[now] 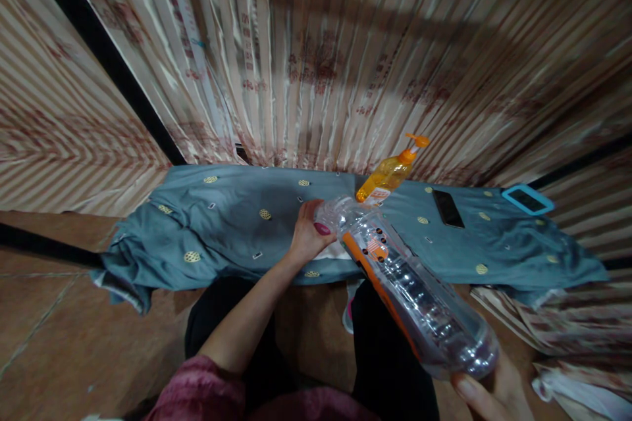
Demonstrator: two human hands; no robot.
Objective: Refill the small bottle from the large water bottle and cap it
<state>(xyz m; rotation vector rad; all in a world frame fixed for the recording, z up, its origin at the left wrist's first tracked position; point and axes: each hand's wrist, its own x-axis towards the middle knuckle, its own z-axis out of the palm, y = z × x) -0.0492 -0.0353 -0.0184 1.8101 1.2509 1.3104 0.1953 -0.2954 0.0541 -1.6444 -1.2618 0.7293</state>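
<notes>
A large clear plastic bottle (419, 283) with an orange label lies slanted across the view, held above the bench edge. My right hand (488, 391) grips its base at the lower right, with the thumb on the near side and part of the hand hidden behind the bottle. My left hand (307, 235) is closed around the clear plastic at its narrow end. A small pink piece (322, 229) shows by the left fingers; I cannot tell whether it is part of the bottle. Behind the narrow end stands an orange pump bottle (388, 177), apart from both hands.
A blue-green cloth (232, 230) with pineapple prints covers the low bench. To the right lie a dark phone (448, 208) and a blue-framed device (527, 199). Pleated curtains (316, 66) hang behind. Dark poles (103, 52) stand at the sides.
</notes>
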